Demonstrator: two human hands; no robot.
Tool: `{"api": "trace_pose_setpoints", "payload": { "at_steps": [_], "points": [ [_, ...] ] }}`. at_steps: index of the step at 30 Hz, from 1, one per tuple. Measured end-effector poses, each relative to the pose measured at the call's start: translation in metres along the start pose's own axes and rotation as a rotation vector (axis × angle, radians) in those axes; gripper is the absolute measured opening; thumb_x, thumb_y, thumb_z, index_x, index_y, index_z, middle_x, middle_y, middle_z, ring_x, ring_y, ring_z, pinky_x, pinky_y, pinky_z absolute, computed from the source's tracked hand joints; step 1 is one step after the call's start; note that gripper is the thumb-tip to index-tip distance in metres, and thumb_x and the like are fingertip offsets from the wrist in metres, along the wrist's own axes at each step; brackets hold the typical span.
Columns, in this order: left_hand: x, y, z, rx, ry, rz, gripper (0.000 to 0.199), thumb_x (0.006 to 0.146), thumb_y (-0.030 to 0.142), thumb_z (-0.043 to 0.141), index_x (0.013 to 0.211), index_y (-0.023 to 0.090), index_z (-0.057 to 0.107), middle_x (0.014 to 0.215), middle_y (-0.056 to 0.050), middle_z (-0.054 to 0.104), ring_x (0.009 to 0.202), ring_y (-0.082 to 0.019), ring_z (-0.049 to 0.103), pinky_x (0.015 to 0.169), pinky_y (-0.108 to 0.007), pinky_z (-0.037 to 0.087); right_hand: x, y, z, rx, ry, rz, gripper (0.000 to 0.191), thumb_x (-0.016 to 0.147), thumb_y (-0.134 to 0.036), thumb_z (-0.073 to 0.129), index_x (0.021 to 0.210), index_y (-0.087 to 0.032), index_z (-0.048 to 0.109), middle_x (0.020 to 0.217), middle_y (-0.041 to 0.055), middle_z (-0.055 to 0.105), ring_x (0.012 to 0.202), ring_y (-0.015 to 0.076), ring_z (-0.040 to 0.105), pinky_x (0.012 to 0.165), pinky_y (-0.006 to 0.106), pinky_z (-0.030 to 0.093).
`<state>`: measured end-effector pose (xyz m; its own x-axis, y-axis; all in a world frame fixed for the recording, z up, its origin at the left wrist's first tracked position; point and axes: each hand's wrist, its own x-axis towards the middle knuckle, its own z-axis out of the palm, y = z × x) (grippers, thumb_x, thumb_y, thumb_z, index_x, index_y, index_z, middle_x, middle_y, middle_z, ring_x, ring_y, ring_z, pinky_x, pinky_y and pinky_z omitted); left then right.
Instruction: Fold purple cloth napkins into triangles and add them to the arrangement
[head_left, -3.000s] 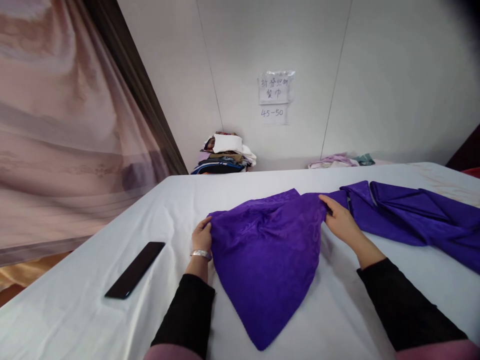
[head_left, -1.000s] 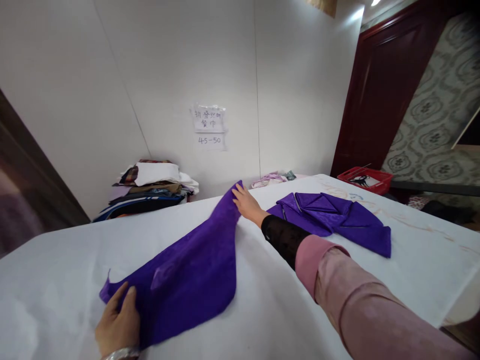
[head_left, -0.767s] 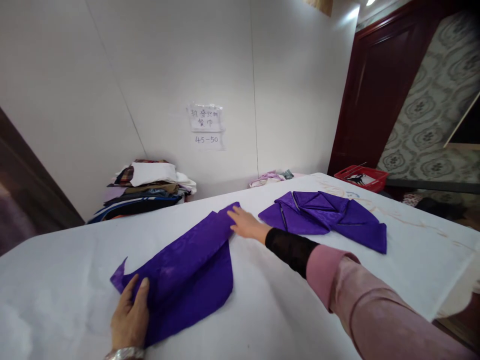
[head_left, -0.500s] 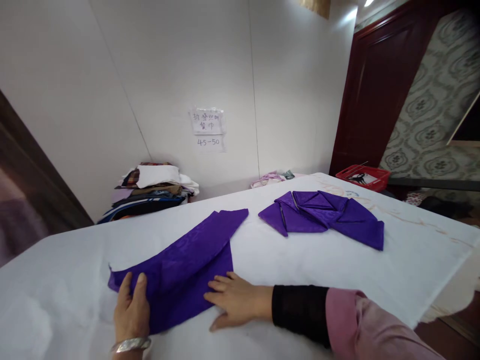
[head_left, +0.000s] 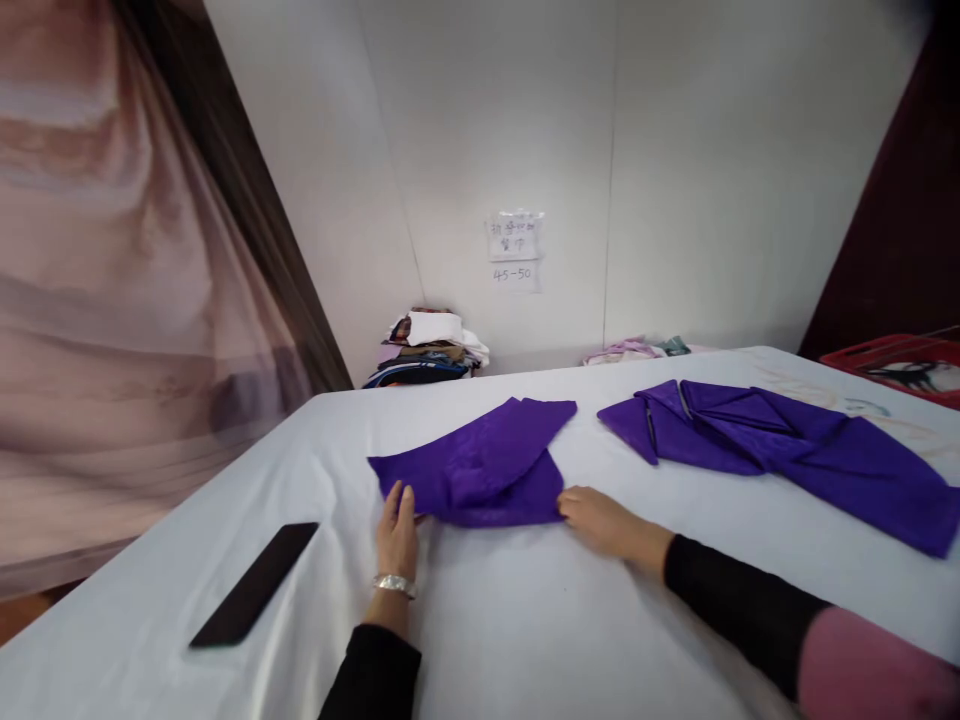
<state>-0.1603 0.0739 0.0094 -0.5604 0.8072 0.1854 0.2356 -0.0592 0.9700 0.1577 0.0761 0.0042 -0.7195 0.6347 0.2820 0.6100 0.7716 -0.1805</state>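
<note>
A purple cloth napkin [head_left: 480,460], partly folded over, lies on the white-covered table [head_left: 495,620] in front of me. At its lower left edge my left hand [head_left: 397,540], with a silver bracelet at the wrist, has fingers on top and the rest tucked under, gripping the cloth. My right hand [head_left: 600,520] pinches the lower right corner, its fingertips closed together. To the right rest several folded purple napkins [head_left: 772,430], overlapping in a row and apart from the one I hold.
A dark flat strip [head_left: 255,585] lies on the table to the left. Stacked clothes [head_left: 427,345] and a pink cloth heap [head_left: 622,350] sit along the back wall, under a paper sign [head_left: 514,250]. A red basket [head_left: 892,365] stands far right; a curtain [head_left: 112,300] hangs left.
The view has swung left, bringing the dark strip and more curtain into sight. My right hand, earlier spread flat on the napkin, now pinches its corner. My left hand stays at the left side.
</note>
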Motion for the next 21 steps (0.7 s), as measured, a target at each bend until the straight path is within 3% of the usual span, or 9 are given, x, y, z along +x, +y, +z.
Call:
{"api": "trace_pose_setpoints", "payload": {
  "at_steps": [3,5,7,9,12,14,16,19,21],
  "points": [
    [-0.032,0.003,-0.006,0.066,-0.285,0.009,0.050,0.080,0.051,0.046,0.112,0.015,0.061,0.114,-0.010,0.063,0.097,-0.023,0.062,0.077,-0.034,0.054,-0.044,0.022,-0.030,-0.031,-0.048,0.139,0.021,0.081,-0.008,0.040,0.080,-0.015,0.060,0.082,0.0086,0.063,0.079,0.0194,0.056,0.074,0.031,0.041],
    [-0.062,0.011,-0.007,0.198,-0.529,0.132,0.042,0.078,0.047,0.050,0.104,0.018,0.066,0.102,-0.007,0.069,0.092,-0.022,0.063,0.081,-0.033,0.052,-0.075,0.032,-0.051,-0.083,-0.099,0.273,0.025,0.081,-0.008,0.039,0.083,-0.016,0.062,0.085,0.0098,0.064,0.084,0.0208,0.058,0.077,0.033,0.041],
    [-0.095,0.022,-0.005,0.302,-0.694,0.307,0.035,0.080,0.041,0.050,0.108,0.023,0.064,0.099,-0.005,0.069,0.087,-0.019,0.064,0.082,-0.031,0.051,-0.101,0.029,-0.067,-0.168,-0.152,0.413,0.027,0.078,-0.007,0.040,0.082,-0.016,0.066,0.086,0.0121,0.066,0.090,0.0245,0.059,0.083,0.039,0.040],
    [-0.124,0.036,0.001,0.360,-0.818,0.433,0.035,0.081,0.036,0.050,0.113,0.024,0.062,0.094,-0.005,0.070,0.082,-0.017,0.064,0.080,-0.029,0.051,-0.114,0.011,-0.074,-0.153,-0.113,0.488,0.034,0.076,-0.010,0.045,0.102,-0.018,0.065,0.109,0.0142,0.063,0.112,0.0285,0.050,0.097,0.045,0.032],
    [-0.156,0.060,0.014,0.312,-0.907,0.520,0.039,0.083,0.035,0.049,0.120,0.026,0.055,0.095,-0.004,0.069,0.083,-0.016,0.063,0.079,-0.027,0.051,-0.109,-0.036,-0.067,0.199,-0.115,0.427,0.062,0.079,-0.029,0.052,0.138,-0.024,0.035,0.141,0.0094,0.038,0.129,0.0252,0.033,0.104,0.043,0.028],
    [-0.169,0.073,0.024,0.265,-0.949,0.574,0.043,0.082,0.035,0.052,0.124,0.026,0.052,0.096,-0.005,0.068,0.085,-0.017,0.063,0.078,-0.027,0.051,-0.094,-0.066,-0.053,0.415,-0.094,0.392,0.079,0.074,-0.039,0.060,0.142,-0.023,0.022,0.145,0.0107,0.030,0.131,0.0252,0.029,0.105,0.043,0.028],
    [-0.177,0.083,0.030,0.236,-0.976,0.656,0.047,0.081,0.036,0.054,0.126,0.024,0.048,0.098,-0.006,0.068,0.087,-0.018,0.063,0.078,-0.029,0.051,-0.078,-0.085,-0.039,0.595,0.006,0.415,0.083,0.075,-0.043,0.058,0.143,-0.018,0.017,0.142,0.0147,0.035,0.128,0.0256,0.035,0.103,0.044,0.030],
    [-0.177,0.090,0.030,0.201,-1.042,0.831,0.051,0.080,0.035,0.055,0.128,0.023,0.045,0.111,-0.007,0.064,0.098,-0.020,0.060,0.087,-0.032,0.048,-0.061,-0.092,-0.025,0.824,0.134,0.448,0.062,0.080,-0.045,0.051,0.135,-0.017,0.039,0.124,0.0138,0.055,0.113,0.0253,0.051,0.095,0.043,0.039],
    [-0.168,0.089,0.024,0.178,-1.036,0.861,0.048,0.082,0.033,0.053,0.128,0.025,0.044,0.113,-0.005,0.064,0.098,-0.018,0.061,0.088,-0.031,0.047,-0.058,-0.089,-0.020,0.874,0.106,0.413,0.038,0.083,-0.044,0.048,0.107,-0.019,0.062,0.099,0.0082,0.066,0.093,0.0228,0.060,0.083,0.037,0.045]
  ]
}}
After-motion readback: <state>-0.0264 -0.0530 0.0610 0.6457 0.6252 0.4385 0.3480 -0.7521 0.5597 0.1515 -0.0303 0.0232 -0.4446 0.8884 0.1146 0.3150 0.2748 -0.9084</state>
